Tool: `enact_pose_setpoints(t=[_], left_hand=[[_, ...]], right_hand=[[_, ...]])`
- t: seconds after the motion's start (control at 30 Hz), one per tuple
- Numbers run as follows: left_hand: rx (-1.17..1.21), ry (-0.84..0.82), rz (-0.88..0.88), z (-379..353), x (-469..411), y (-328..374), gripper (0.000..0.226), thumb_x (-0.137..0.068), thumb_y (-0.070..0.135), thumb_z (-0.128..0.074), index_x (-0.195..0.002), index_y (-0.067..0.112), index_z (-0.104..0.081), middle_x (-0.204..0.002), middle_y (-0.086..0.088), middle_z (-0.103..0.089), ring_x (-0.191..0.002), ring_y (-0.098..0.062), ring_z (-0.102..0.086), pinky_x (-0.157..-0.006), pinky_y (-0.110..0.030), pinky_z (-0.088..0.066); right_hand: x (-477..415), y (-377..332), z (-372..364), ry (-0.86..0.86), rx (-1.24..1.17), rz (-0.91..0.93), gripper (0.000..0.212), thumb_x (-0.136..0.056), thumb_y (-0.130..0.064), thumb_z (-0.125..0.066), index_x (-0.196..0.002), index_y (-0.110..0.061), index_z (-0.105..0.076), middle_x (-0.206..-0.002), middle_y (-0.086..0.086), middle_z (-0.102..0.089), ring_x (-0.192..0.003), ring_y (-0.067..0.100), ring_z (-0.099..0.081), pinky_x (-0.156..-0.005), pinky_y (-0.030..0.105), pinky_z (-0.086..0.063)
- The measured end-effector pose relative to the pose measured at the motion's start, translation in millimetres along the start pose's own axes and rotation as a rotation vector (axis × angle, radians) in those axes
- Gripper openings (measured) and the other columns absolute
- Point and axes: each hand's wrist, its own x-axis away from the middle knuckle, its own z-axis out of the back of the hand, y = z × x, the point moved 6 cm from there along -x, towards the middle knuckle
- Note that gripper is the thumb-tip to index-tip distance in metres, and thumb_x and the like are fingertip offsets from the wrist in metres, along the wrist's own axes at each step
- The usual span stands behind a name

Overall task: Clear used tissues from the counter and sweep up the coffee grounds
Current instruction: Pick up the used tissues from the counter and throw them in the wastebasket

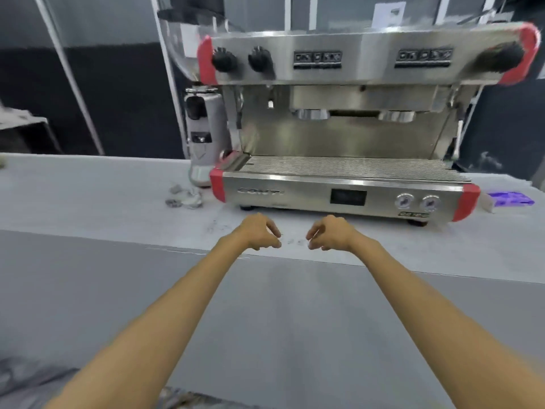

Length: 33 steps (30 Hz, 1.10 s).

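Room: dark grey wall panels with pale upright frame bars behind a long pale grey counter (88, 196) whose front edge runs across mid-frame; the grey floor lies below it.

Large stainless-steel espresso machine with red corner caps (348, 128) stands at the counter's back, right of centre. A silver coffee grinder with clear hopper (203, 122) stands just beside the machine's left side. A small purple flat object (511, 199), blurred, lies on the counter just right of the machine.

Both bare forearms reach forward over the front edge. Left hand (259, 233) and right hand (330, 233) hover close together near that edge, in front of the machine, palms down, fingers curled inward toward each other; neither visibly grips anything. Contact with the counter: cannot tell.

Crumpled grey-white used tissues (185, 197) lie by the grinder's base, left of and behind the left hand, apart from it. Faint dark specks of coffee grounds (295, 241) lie between the two hands, with a faint smear just left of the left hand.
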Motion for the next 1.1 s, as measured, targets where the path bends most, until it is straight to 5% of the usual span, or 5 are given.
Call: enact_pose_setpoints(t=[0.17,0.3,0.47,0.63,1.1], left_hand=[[0.011,0.119,0.089,76.0,10.9,-102.7,0.029,-0.079,0.012,-0.068,-0.108,0.009,-0.068,-0.116,-0.01,-0.067,-0.105,-0.021,-0.06,-0.085,-0.027,-0.05],[0.078,0.17,0.144,117.3,-4.6,-164.0,0.028,-0.079,0.009,-0.066,-0.106,0.006,-0.07,-0.1,-0.012,-0.068,-0.088,-0.019,-0.057,-0.069,-0.019,-0.048],[0.103,0.232,0.172,146.7,-48.6,-218.2,0.027,-0.079,0.008,-0.065,-0.106,0.01,-0.069,-0.113,-0.011,-0.069,-0.114,-0.022,-0.058,-0.095,-0.025,-0.043],[0.079,0.266,0.174,174.3,-117.8,-264.8,0.032,-0.08,0.007,-0.064,-0.112,0.01,-0.065,-0.119,-0.009,-0.065,-0.112,-0.019,-0.059,-0.081,-0.016,-0.039],[-0.119,0.26,0.067,186.5,-242.7,-339.5,0.039,-0.085,0.009,-0.059,-0.124,0.008,-0.058,-0.131,-0.019,-0.053,-0.118,-0.033,-0.054,-0.099,-0.034,-0.044]], right_hand=[[-42.3,-93.8,-77.6,-0.038,0.005,0.117,0.026,-0.077,-0.01,-0.072,-0.103,-0.005,-0.067,-0.108,0.016,-0.069,-0.081,0.021,-0.058,-0.076,0.029,-0.049],[-81.0,-146.3,-120.4,-0.049,0.02,0.173,0.032,-0.078,-0.013,-0.072,-0.108,-0.006,-0.065,-0.116,0.015,-0.065,-0.104,0.025,-0.061,-0.081,0.025,-0.044],[-149.2,-191.0,-154.2,0.004,0.022,0.227,0.052,-0.08,-0.017,-0.07,-0.127,-0.009,-0.052,-0.135,0.015,-0.048,-0.116,0.028,-0.053,-0.09,0.034,-0.046],[-235.4,-217.7,-189.8,0.019,0.071,0.252,0.061,-0.082,-0.019,-0.068,-0.136,-0.01,-0.042,-0.144,0.014,-0.035,-0.131,0.028,-0.037,-0.104,0.032,-0.034],[-350.9,-221.4,-232.3,0.189,0.213,0.136,0.036,-0.087,-0.007,-0.055,-0.122,-0.015,-0.058,-0.13,0.011,-0.042,-0.116,0.031,-0.05,-0.093,0.038,-0.047]])
